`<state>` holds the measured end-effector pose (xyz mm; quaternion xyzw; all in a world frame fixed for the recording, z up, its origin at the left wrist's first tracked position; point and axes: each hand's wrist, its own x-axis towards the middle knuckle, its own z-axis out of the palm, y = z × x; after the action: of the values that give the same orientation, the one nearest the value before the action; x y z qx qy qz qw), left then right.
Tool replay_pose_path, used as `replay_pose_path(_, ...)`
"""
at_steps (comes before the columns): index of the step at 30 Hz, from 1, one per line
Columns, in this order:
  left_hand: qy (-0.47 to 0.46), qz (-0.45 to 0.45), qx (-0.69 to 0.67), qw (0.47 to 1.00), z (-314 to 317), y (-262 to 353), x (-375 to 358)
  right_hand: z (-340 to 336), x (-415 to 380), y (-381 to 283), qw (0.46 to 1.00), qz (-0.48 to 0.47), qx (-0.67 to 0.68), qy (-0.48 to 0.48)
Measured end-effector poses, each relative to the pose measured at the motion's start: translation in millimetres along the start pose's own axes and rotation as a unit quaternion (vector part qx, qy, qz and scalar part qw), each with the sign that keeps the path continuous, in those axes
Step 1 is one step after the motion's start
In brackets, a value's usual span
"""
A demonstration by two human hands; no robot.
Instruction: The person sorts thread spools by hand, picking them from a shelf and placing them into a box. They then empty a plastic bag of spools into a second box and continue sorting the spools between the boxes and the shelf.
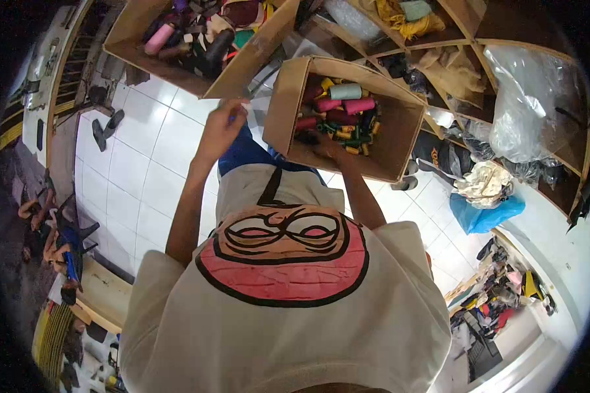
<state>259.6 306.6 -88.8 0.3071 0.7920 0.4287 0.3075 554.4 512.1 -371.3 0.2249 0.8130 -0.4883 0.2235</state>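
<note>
My left hand [224, 130] hovers over the floor, just left of the smaller cardboard box [280, 121] and below a bigger one [255, 56]. Its fingers are curled in; whether anything small is between them I cannot make out. Inside the smaller box reaches my right hand [326, 148], with its fingers down among thread spools and hard to see. Around it lie a grey thread spool [345, 92], a pink thread spool [359, 106], and several small yellow and green spools.
The bigger box holds a pink thread cone [159, 39] and mixed coloured items. Wooden shelves [469, 42] with plastic bags stand at the upper right. A blue bag [486, 213] is on the right. Sandals [107, 128] lie on the white tiles. Other people [65, 252] are at far left.
</note>
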Motion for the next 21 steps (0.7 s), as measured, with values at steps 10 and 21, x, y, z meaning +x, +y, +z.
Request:
replay_pose_path(10, -0.135, 0.062, 0.084, 0.985, 11.0, 28.1, -29.1, -11.5, 15.9, -27.0, 0.944, 0.087, -0.317, -0.029)
replay_pose_path(21, -0.159, 0.089, 0.086, 0.98, 21.5, 43.2, -13.4, -103.5, -67.4, -90.2, 0.909, 0.104, 0.364, 0.177)
